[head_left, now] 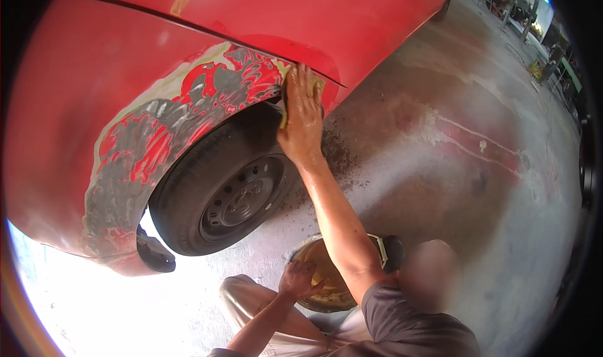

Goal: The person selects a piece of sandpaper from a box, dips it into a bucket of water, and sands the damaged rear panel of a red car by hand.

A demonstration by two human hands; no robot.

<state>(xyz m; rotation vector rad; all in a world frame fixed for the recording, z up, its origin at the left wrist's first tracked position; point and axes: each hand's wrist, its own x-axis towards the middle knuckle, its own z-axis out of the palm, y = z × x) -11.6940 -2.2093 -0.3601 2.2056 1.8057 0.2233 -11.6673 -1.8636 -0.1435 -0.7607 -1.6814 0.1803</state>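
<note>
My right hand lies flat, its fingers close together, on a yellowish pad pressed against the red car body panel beside the wheel arch's upper right. Skin on that hand and forearm looks wet. Around the arch runs a patch of grey filler with bare red streaks and a pale yellow-green border. Lower down, my left hand rests over the left side of a round bucket, its fingers somewhat apart and nothing visible in them. The bucket's inside is brownish-yellow.
A black tyre on a dark steel wheel sits under the arch. Dark wet spots mark the concrete floor next to it. My bent knee is near the bucket. Equipment and stands line the far right.
</note>
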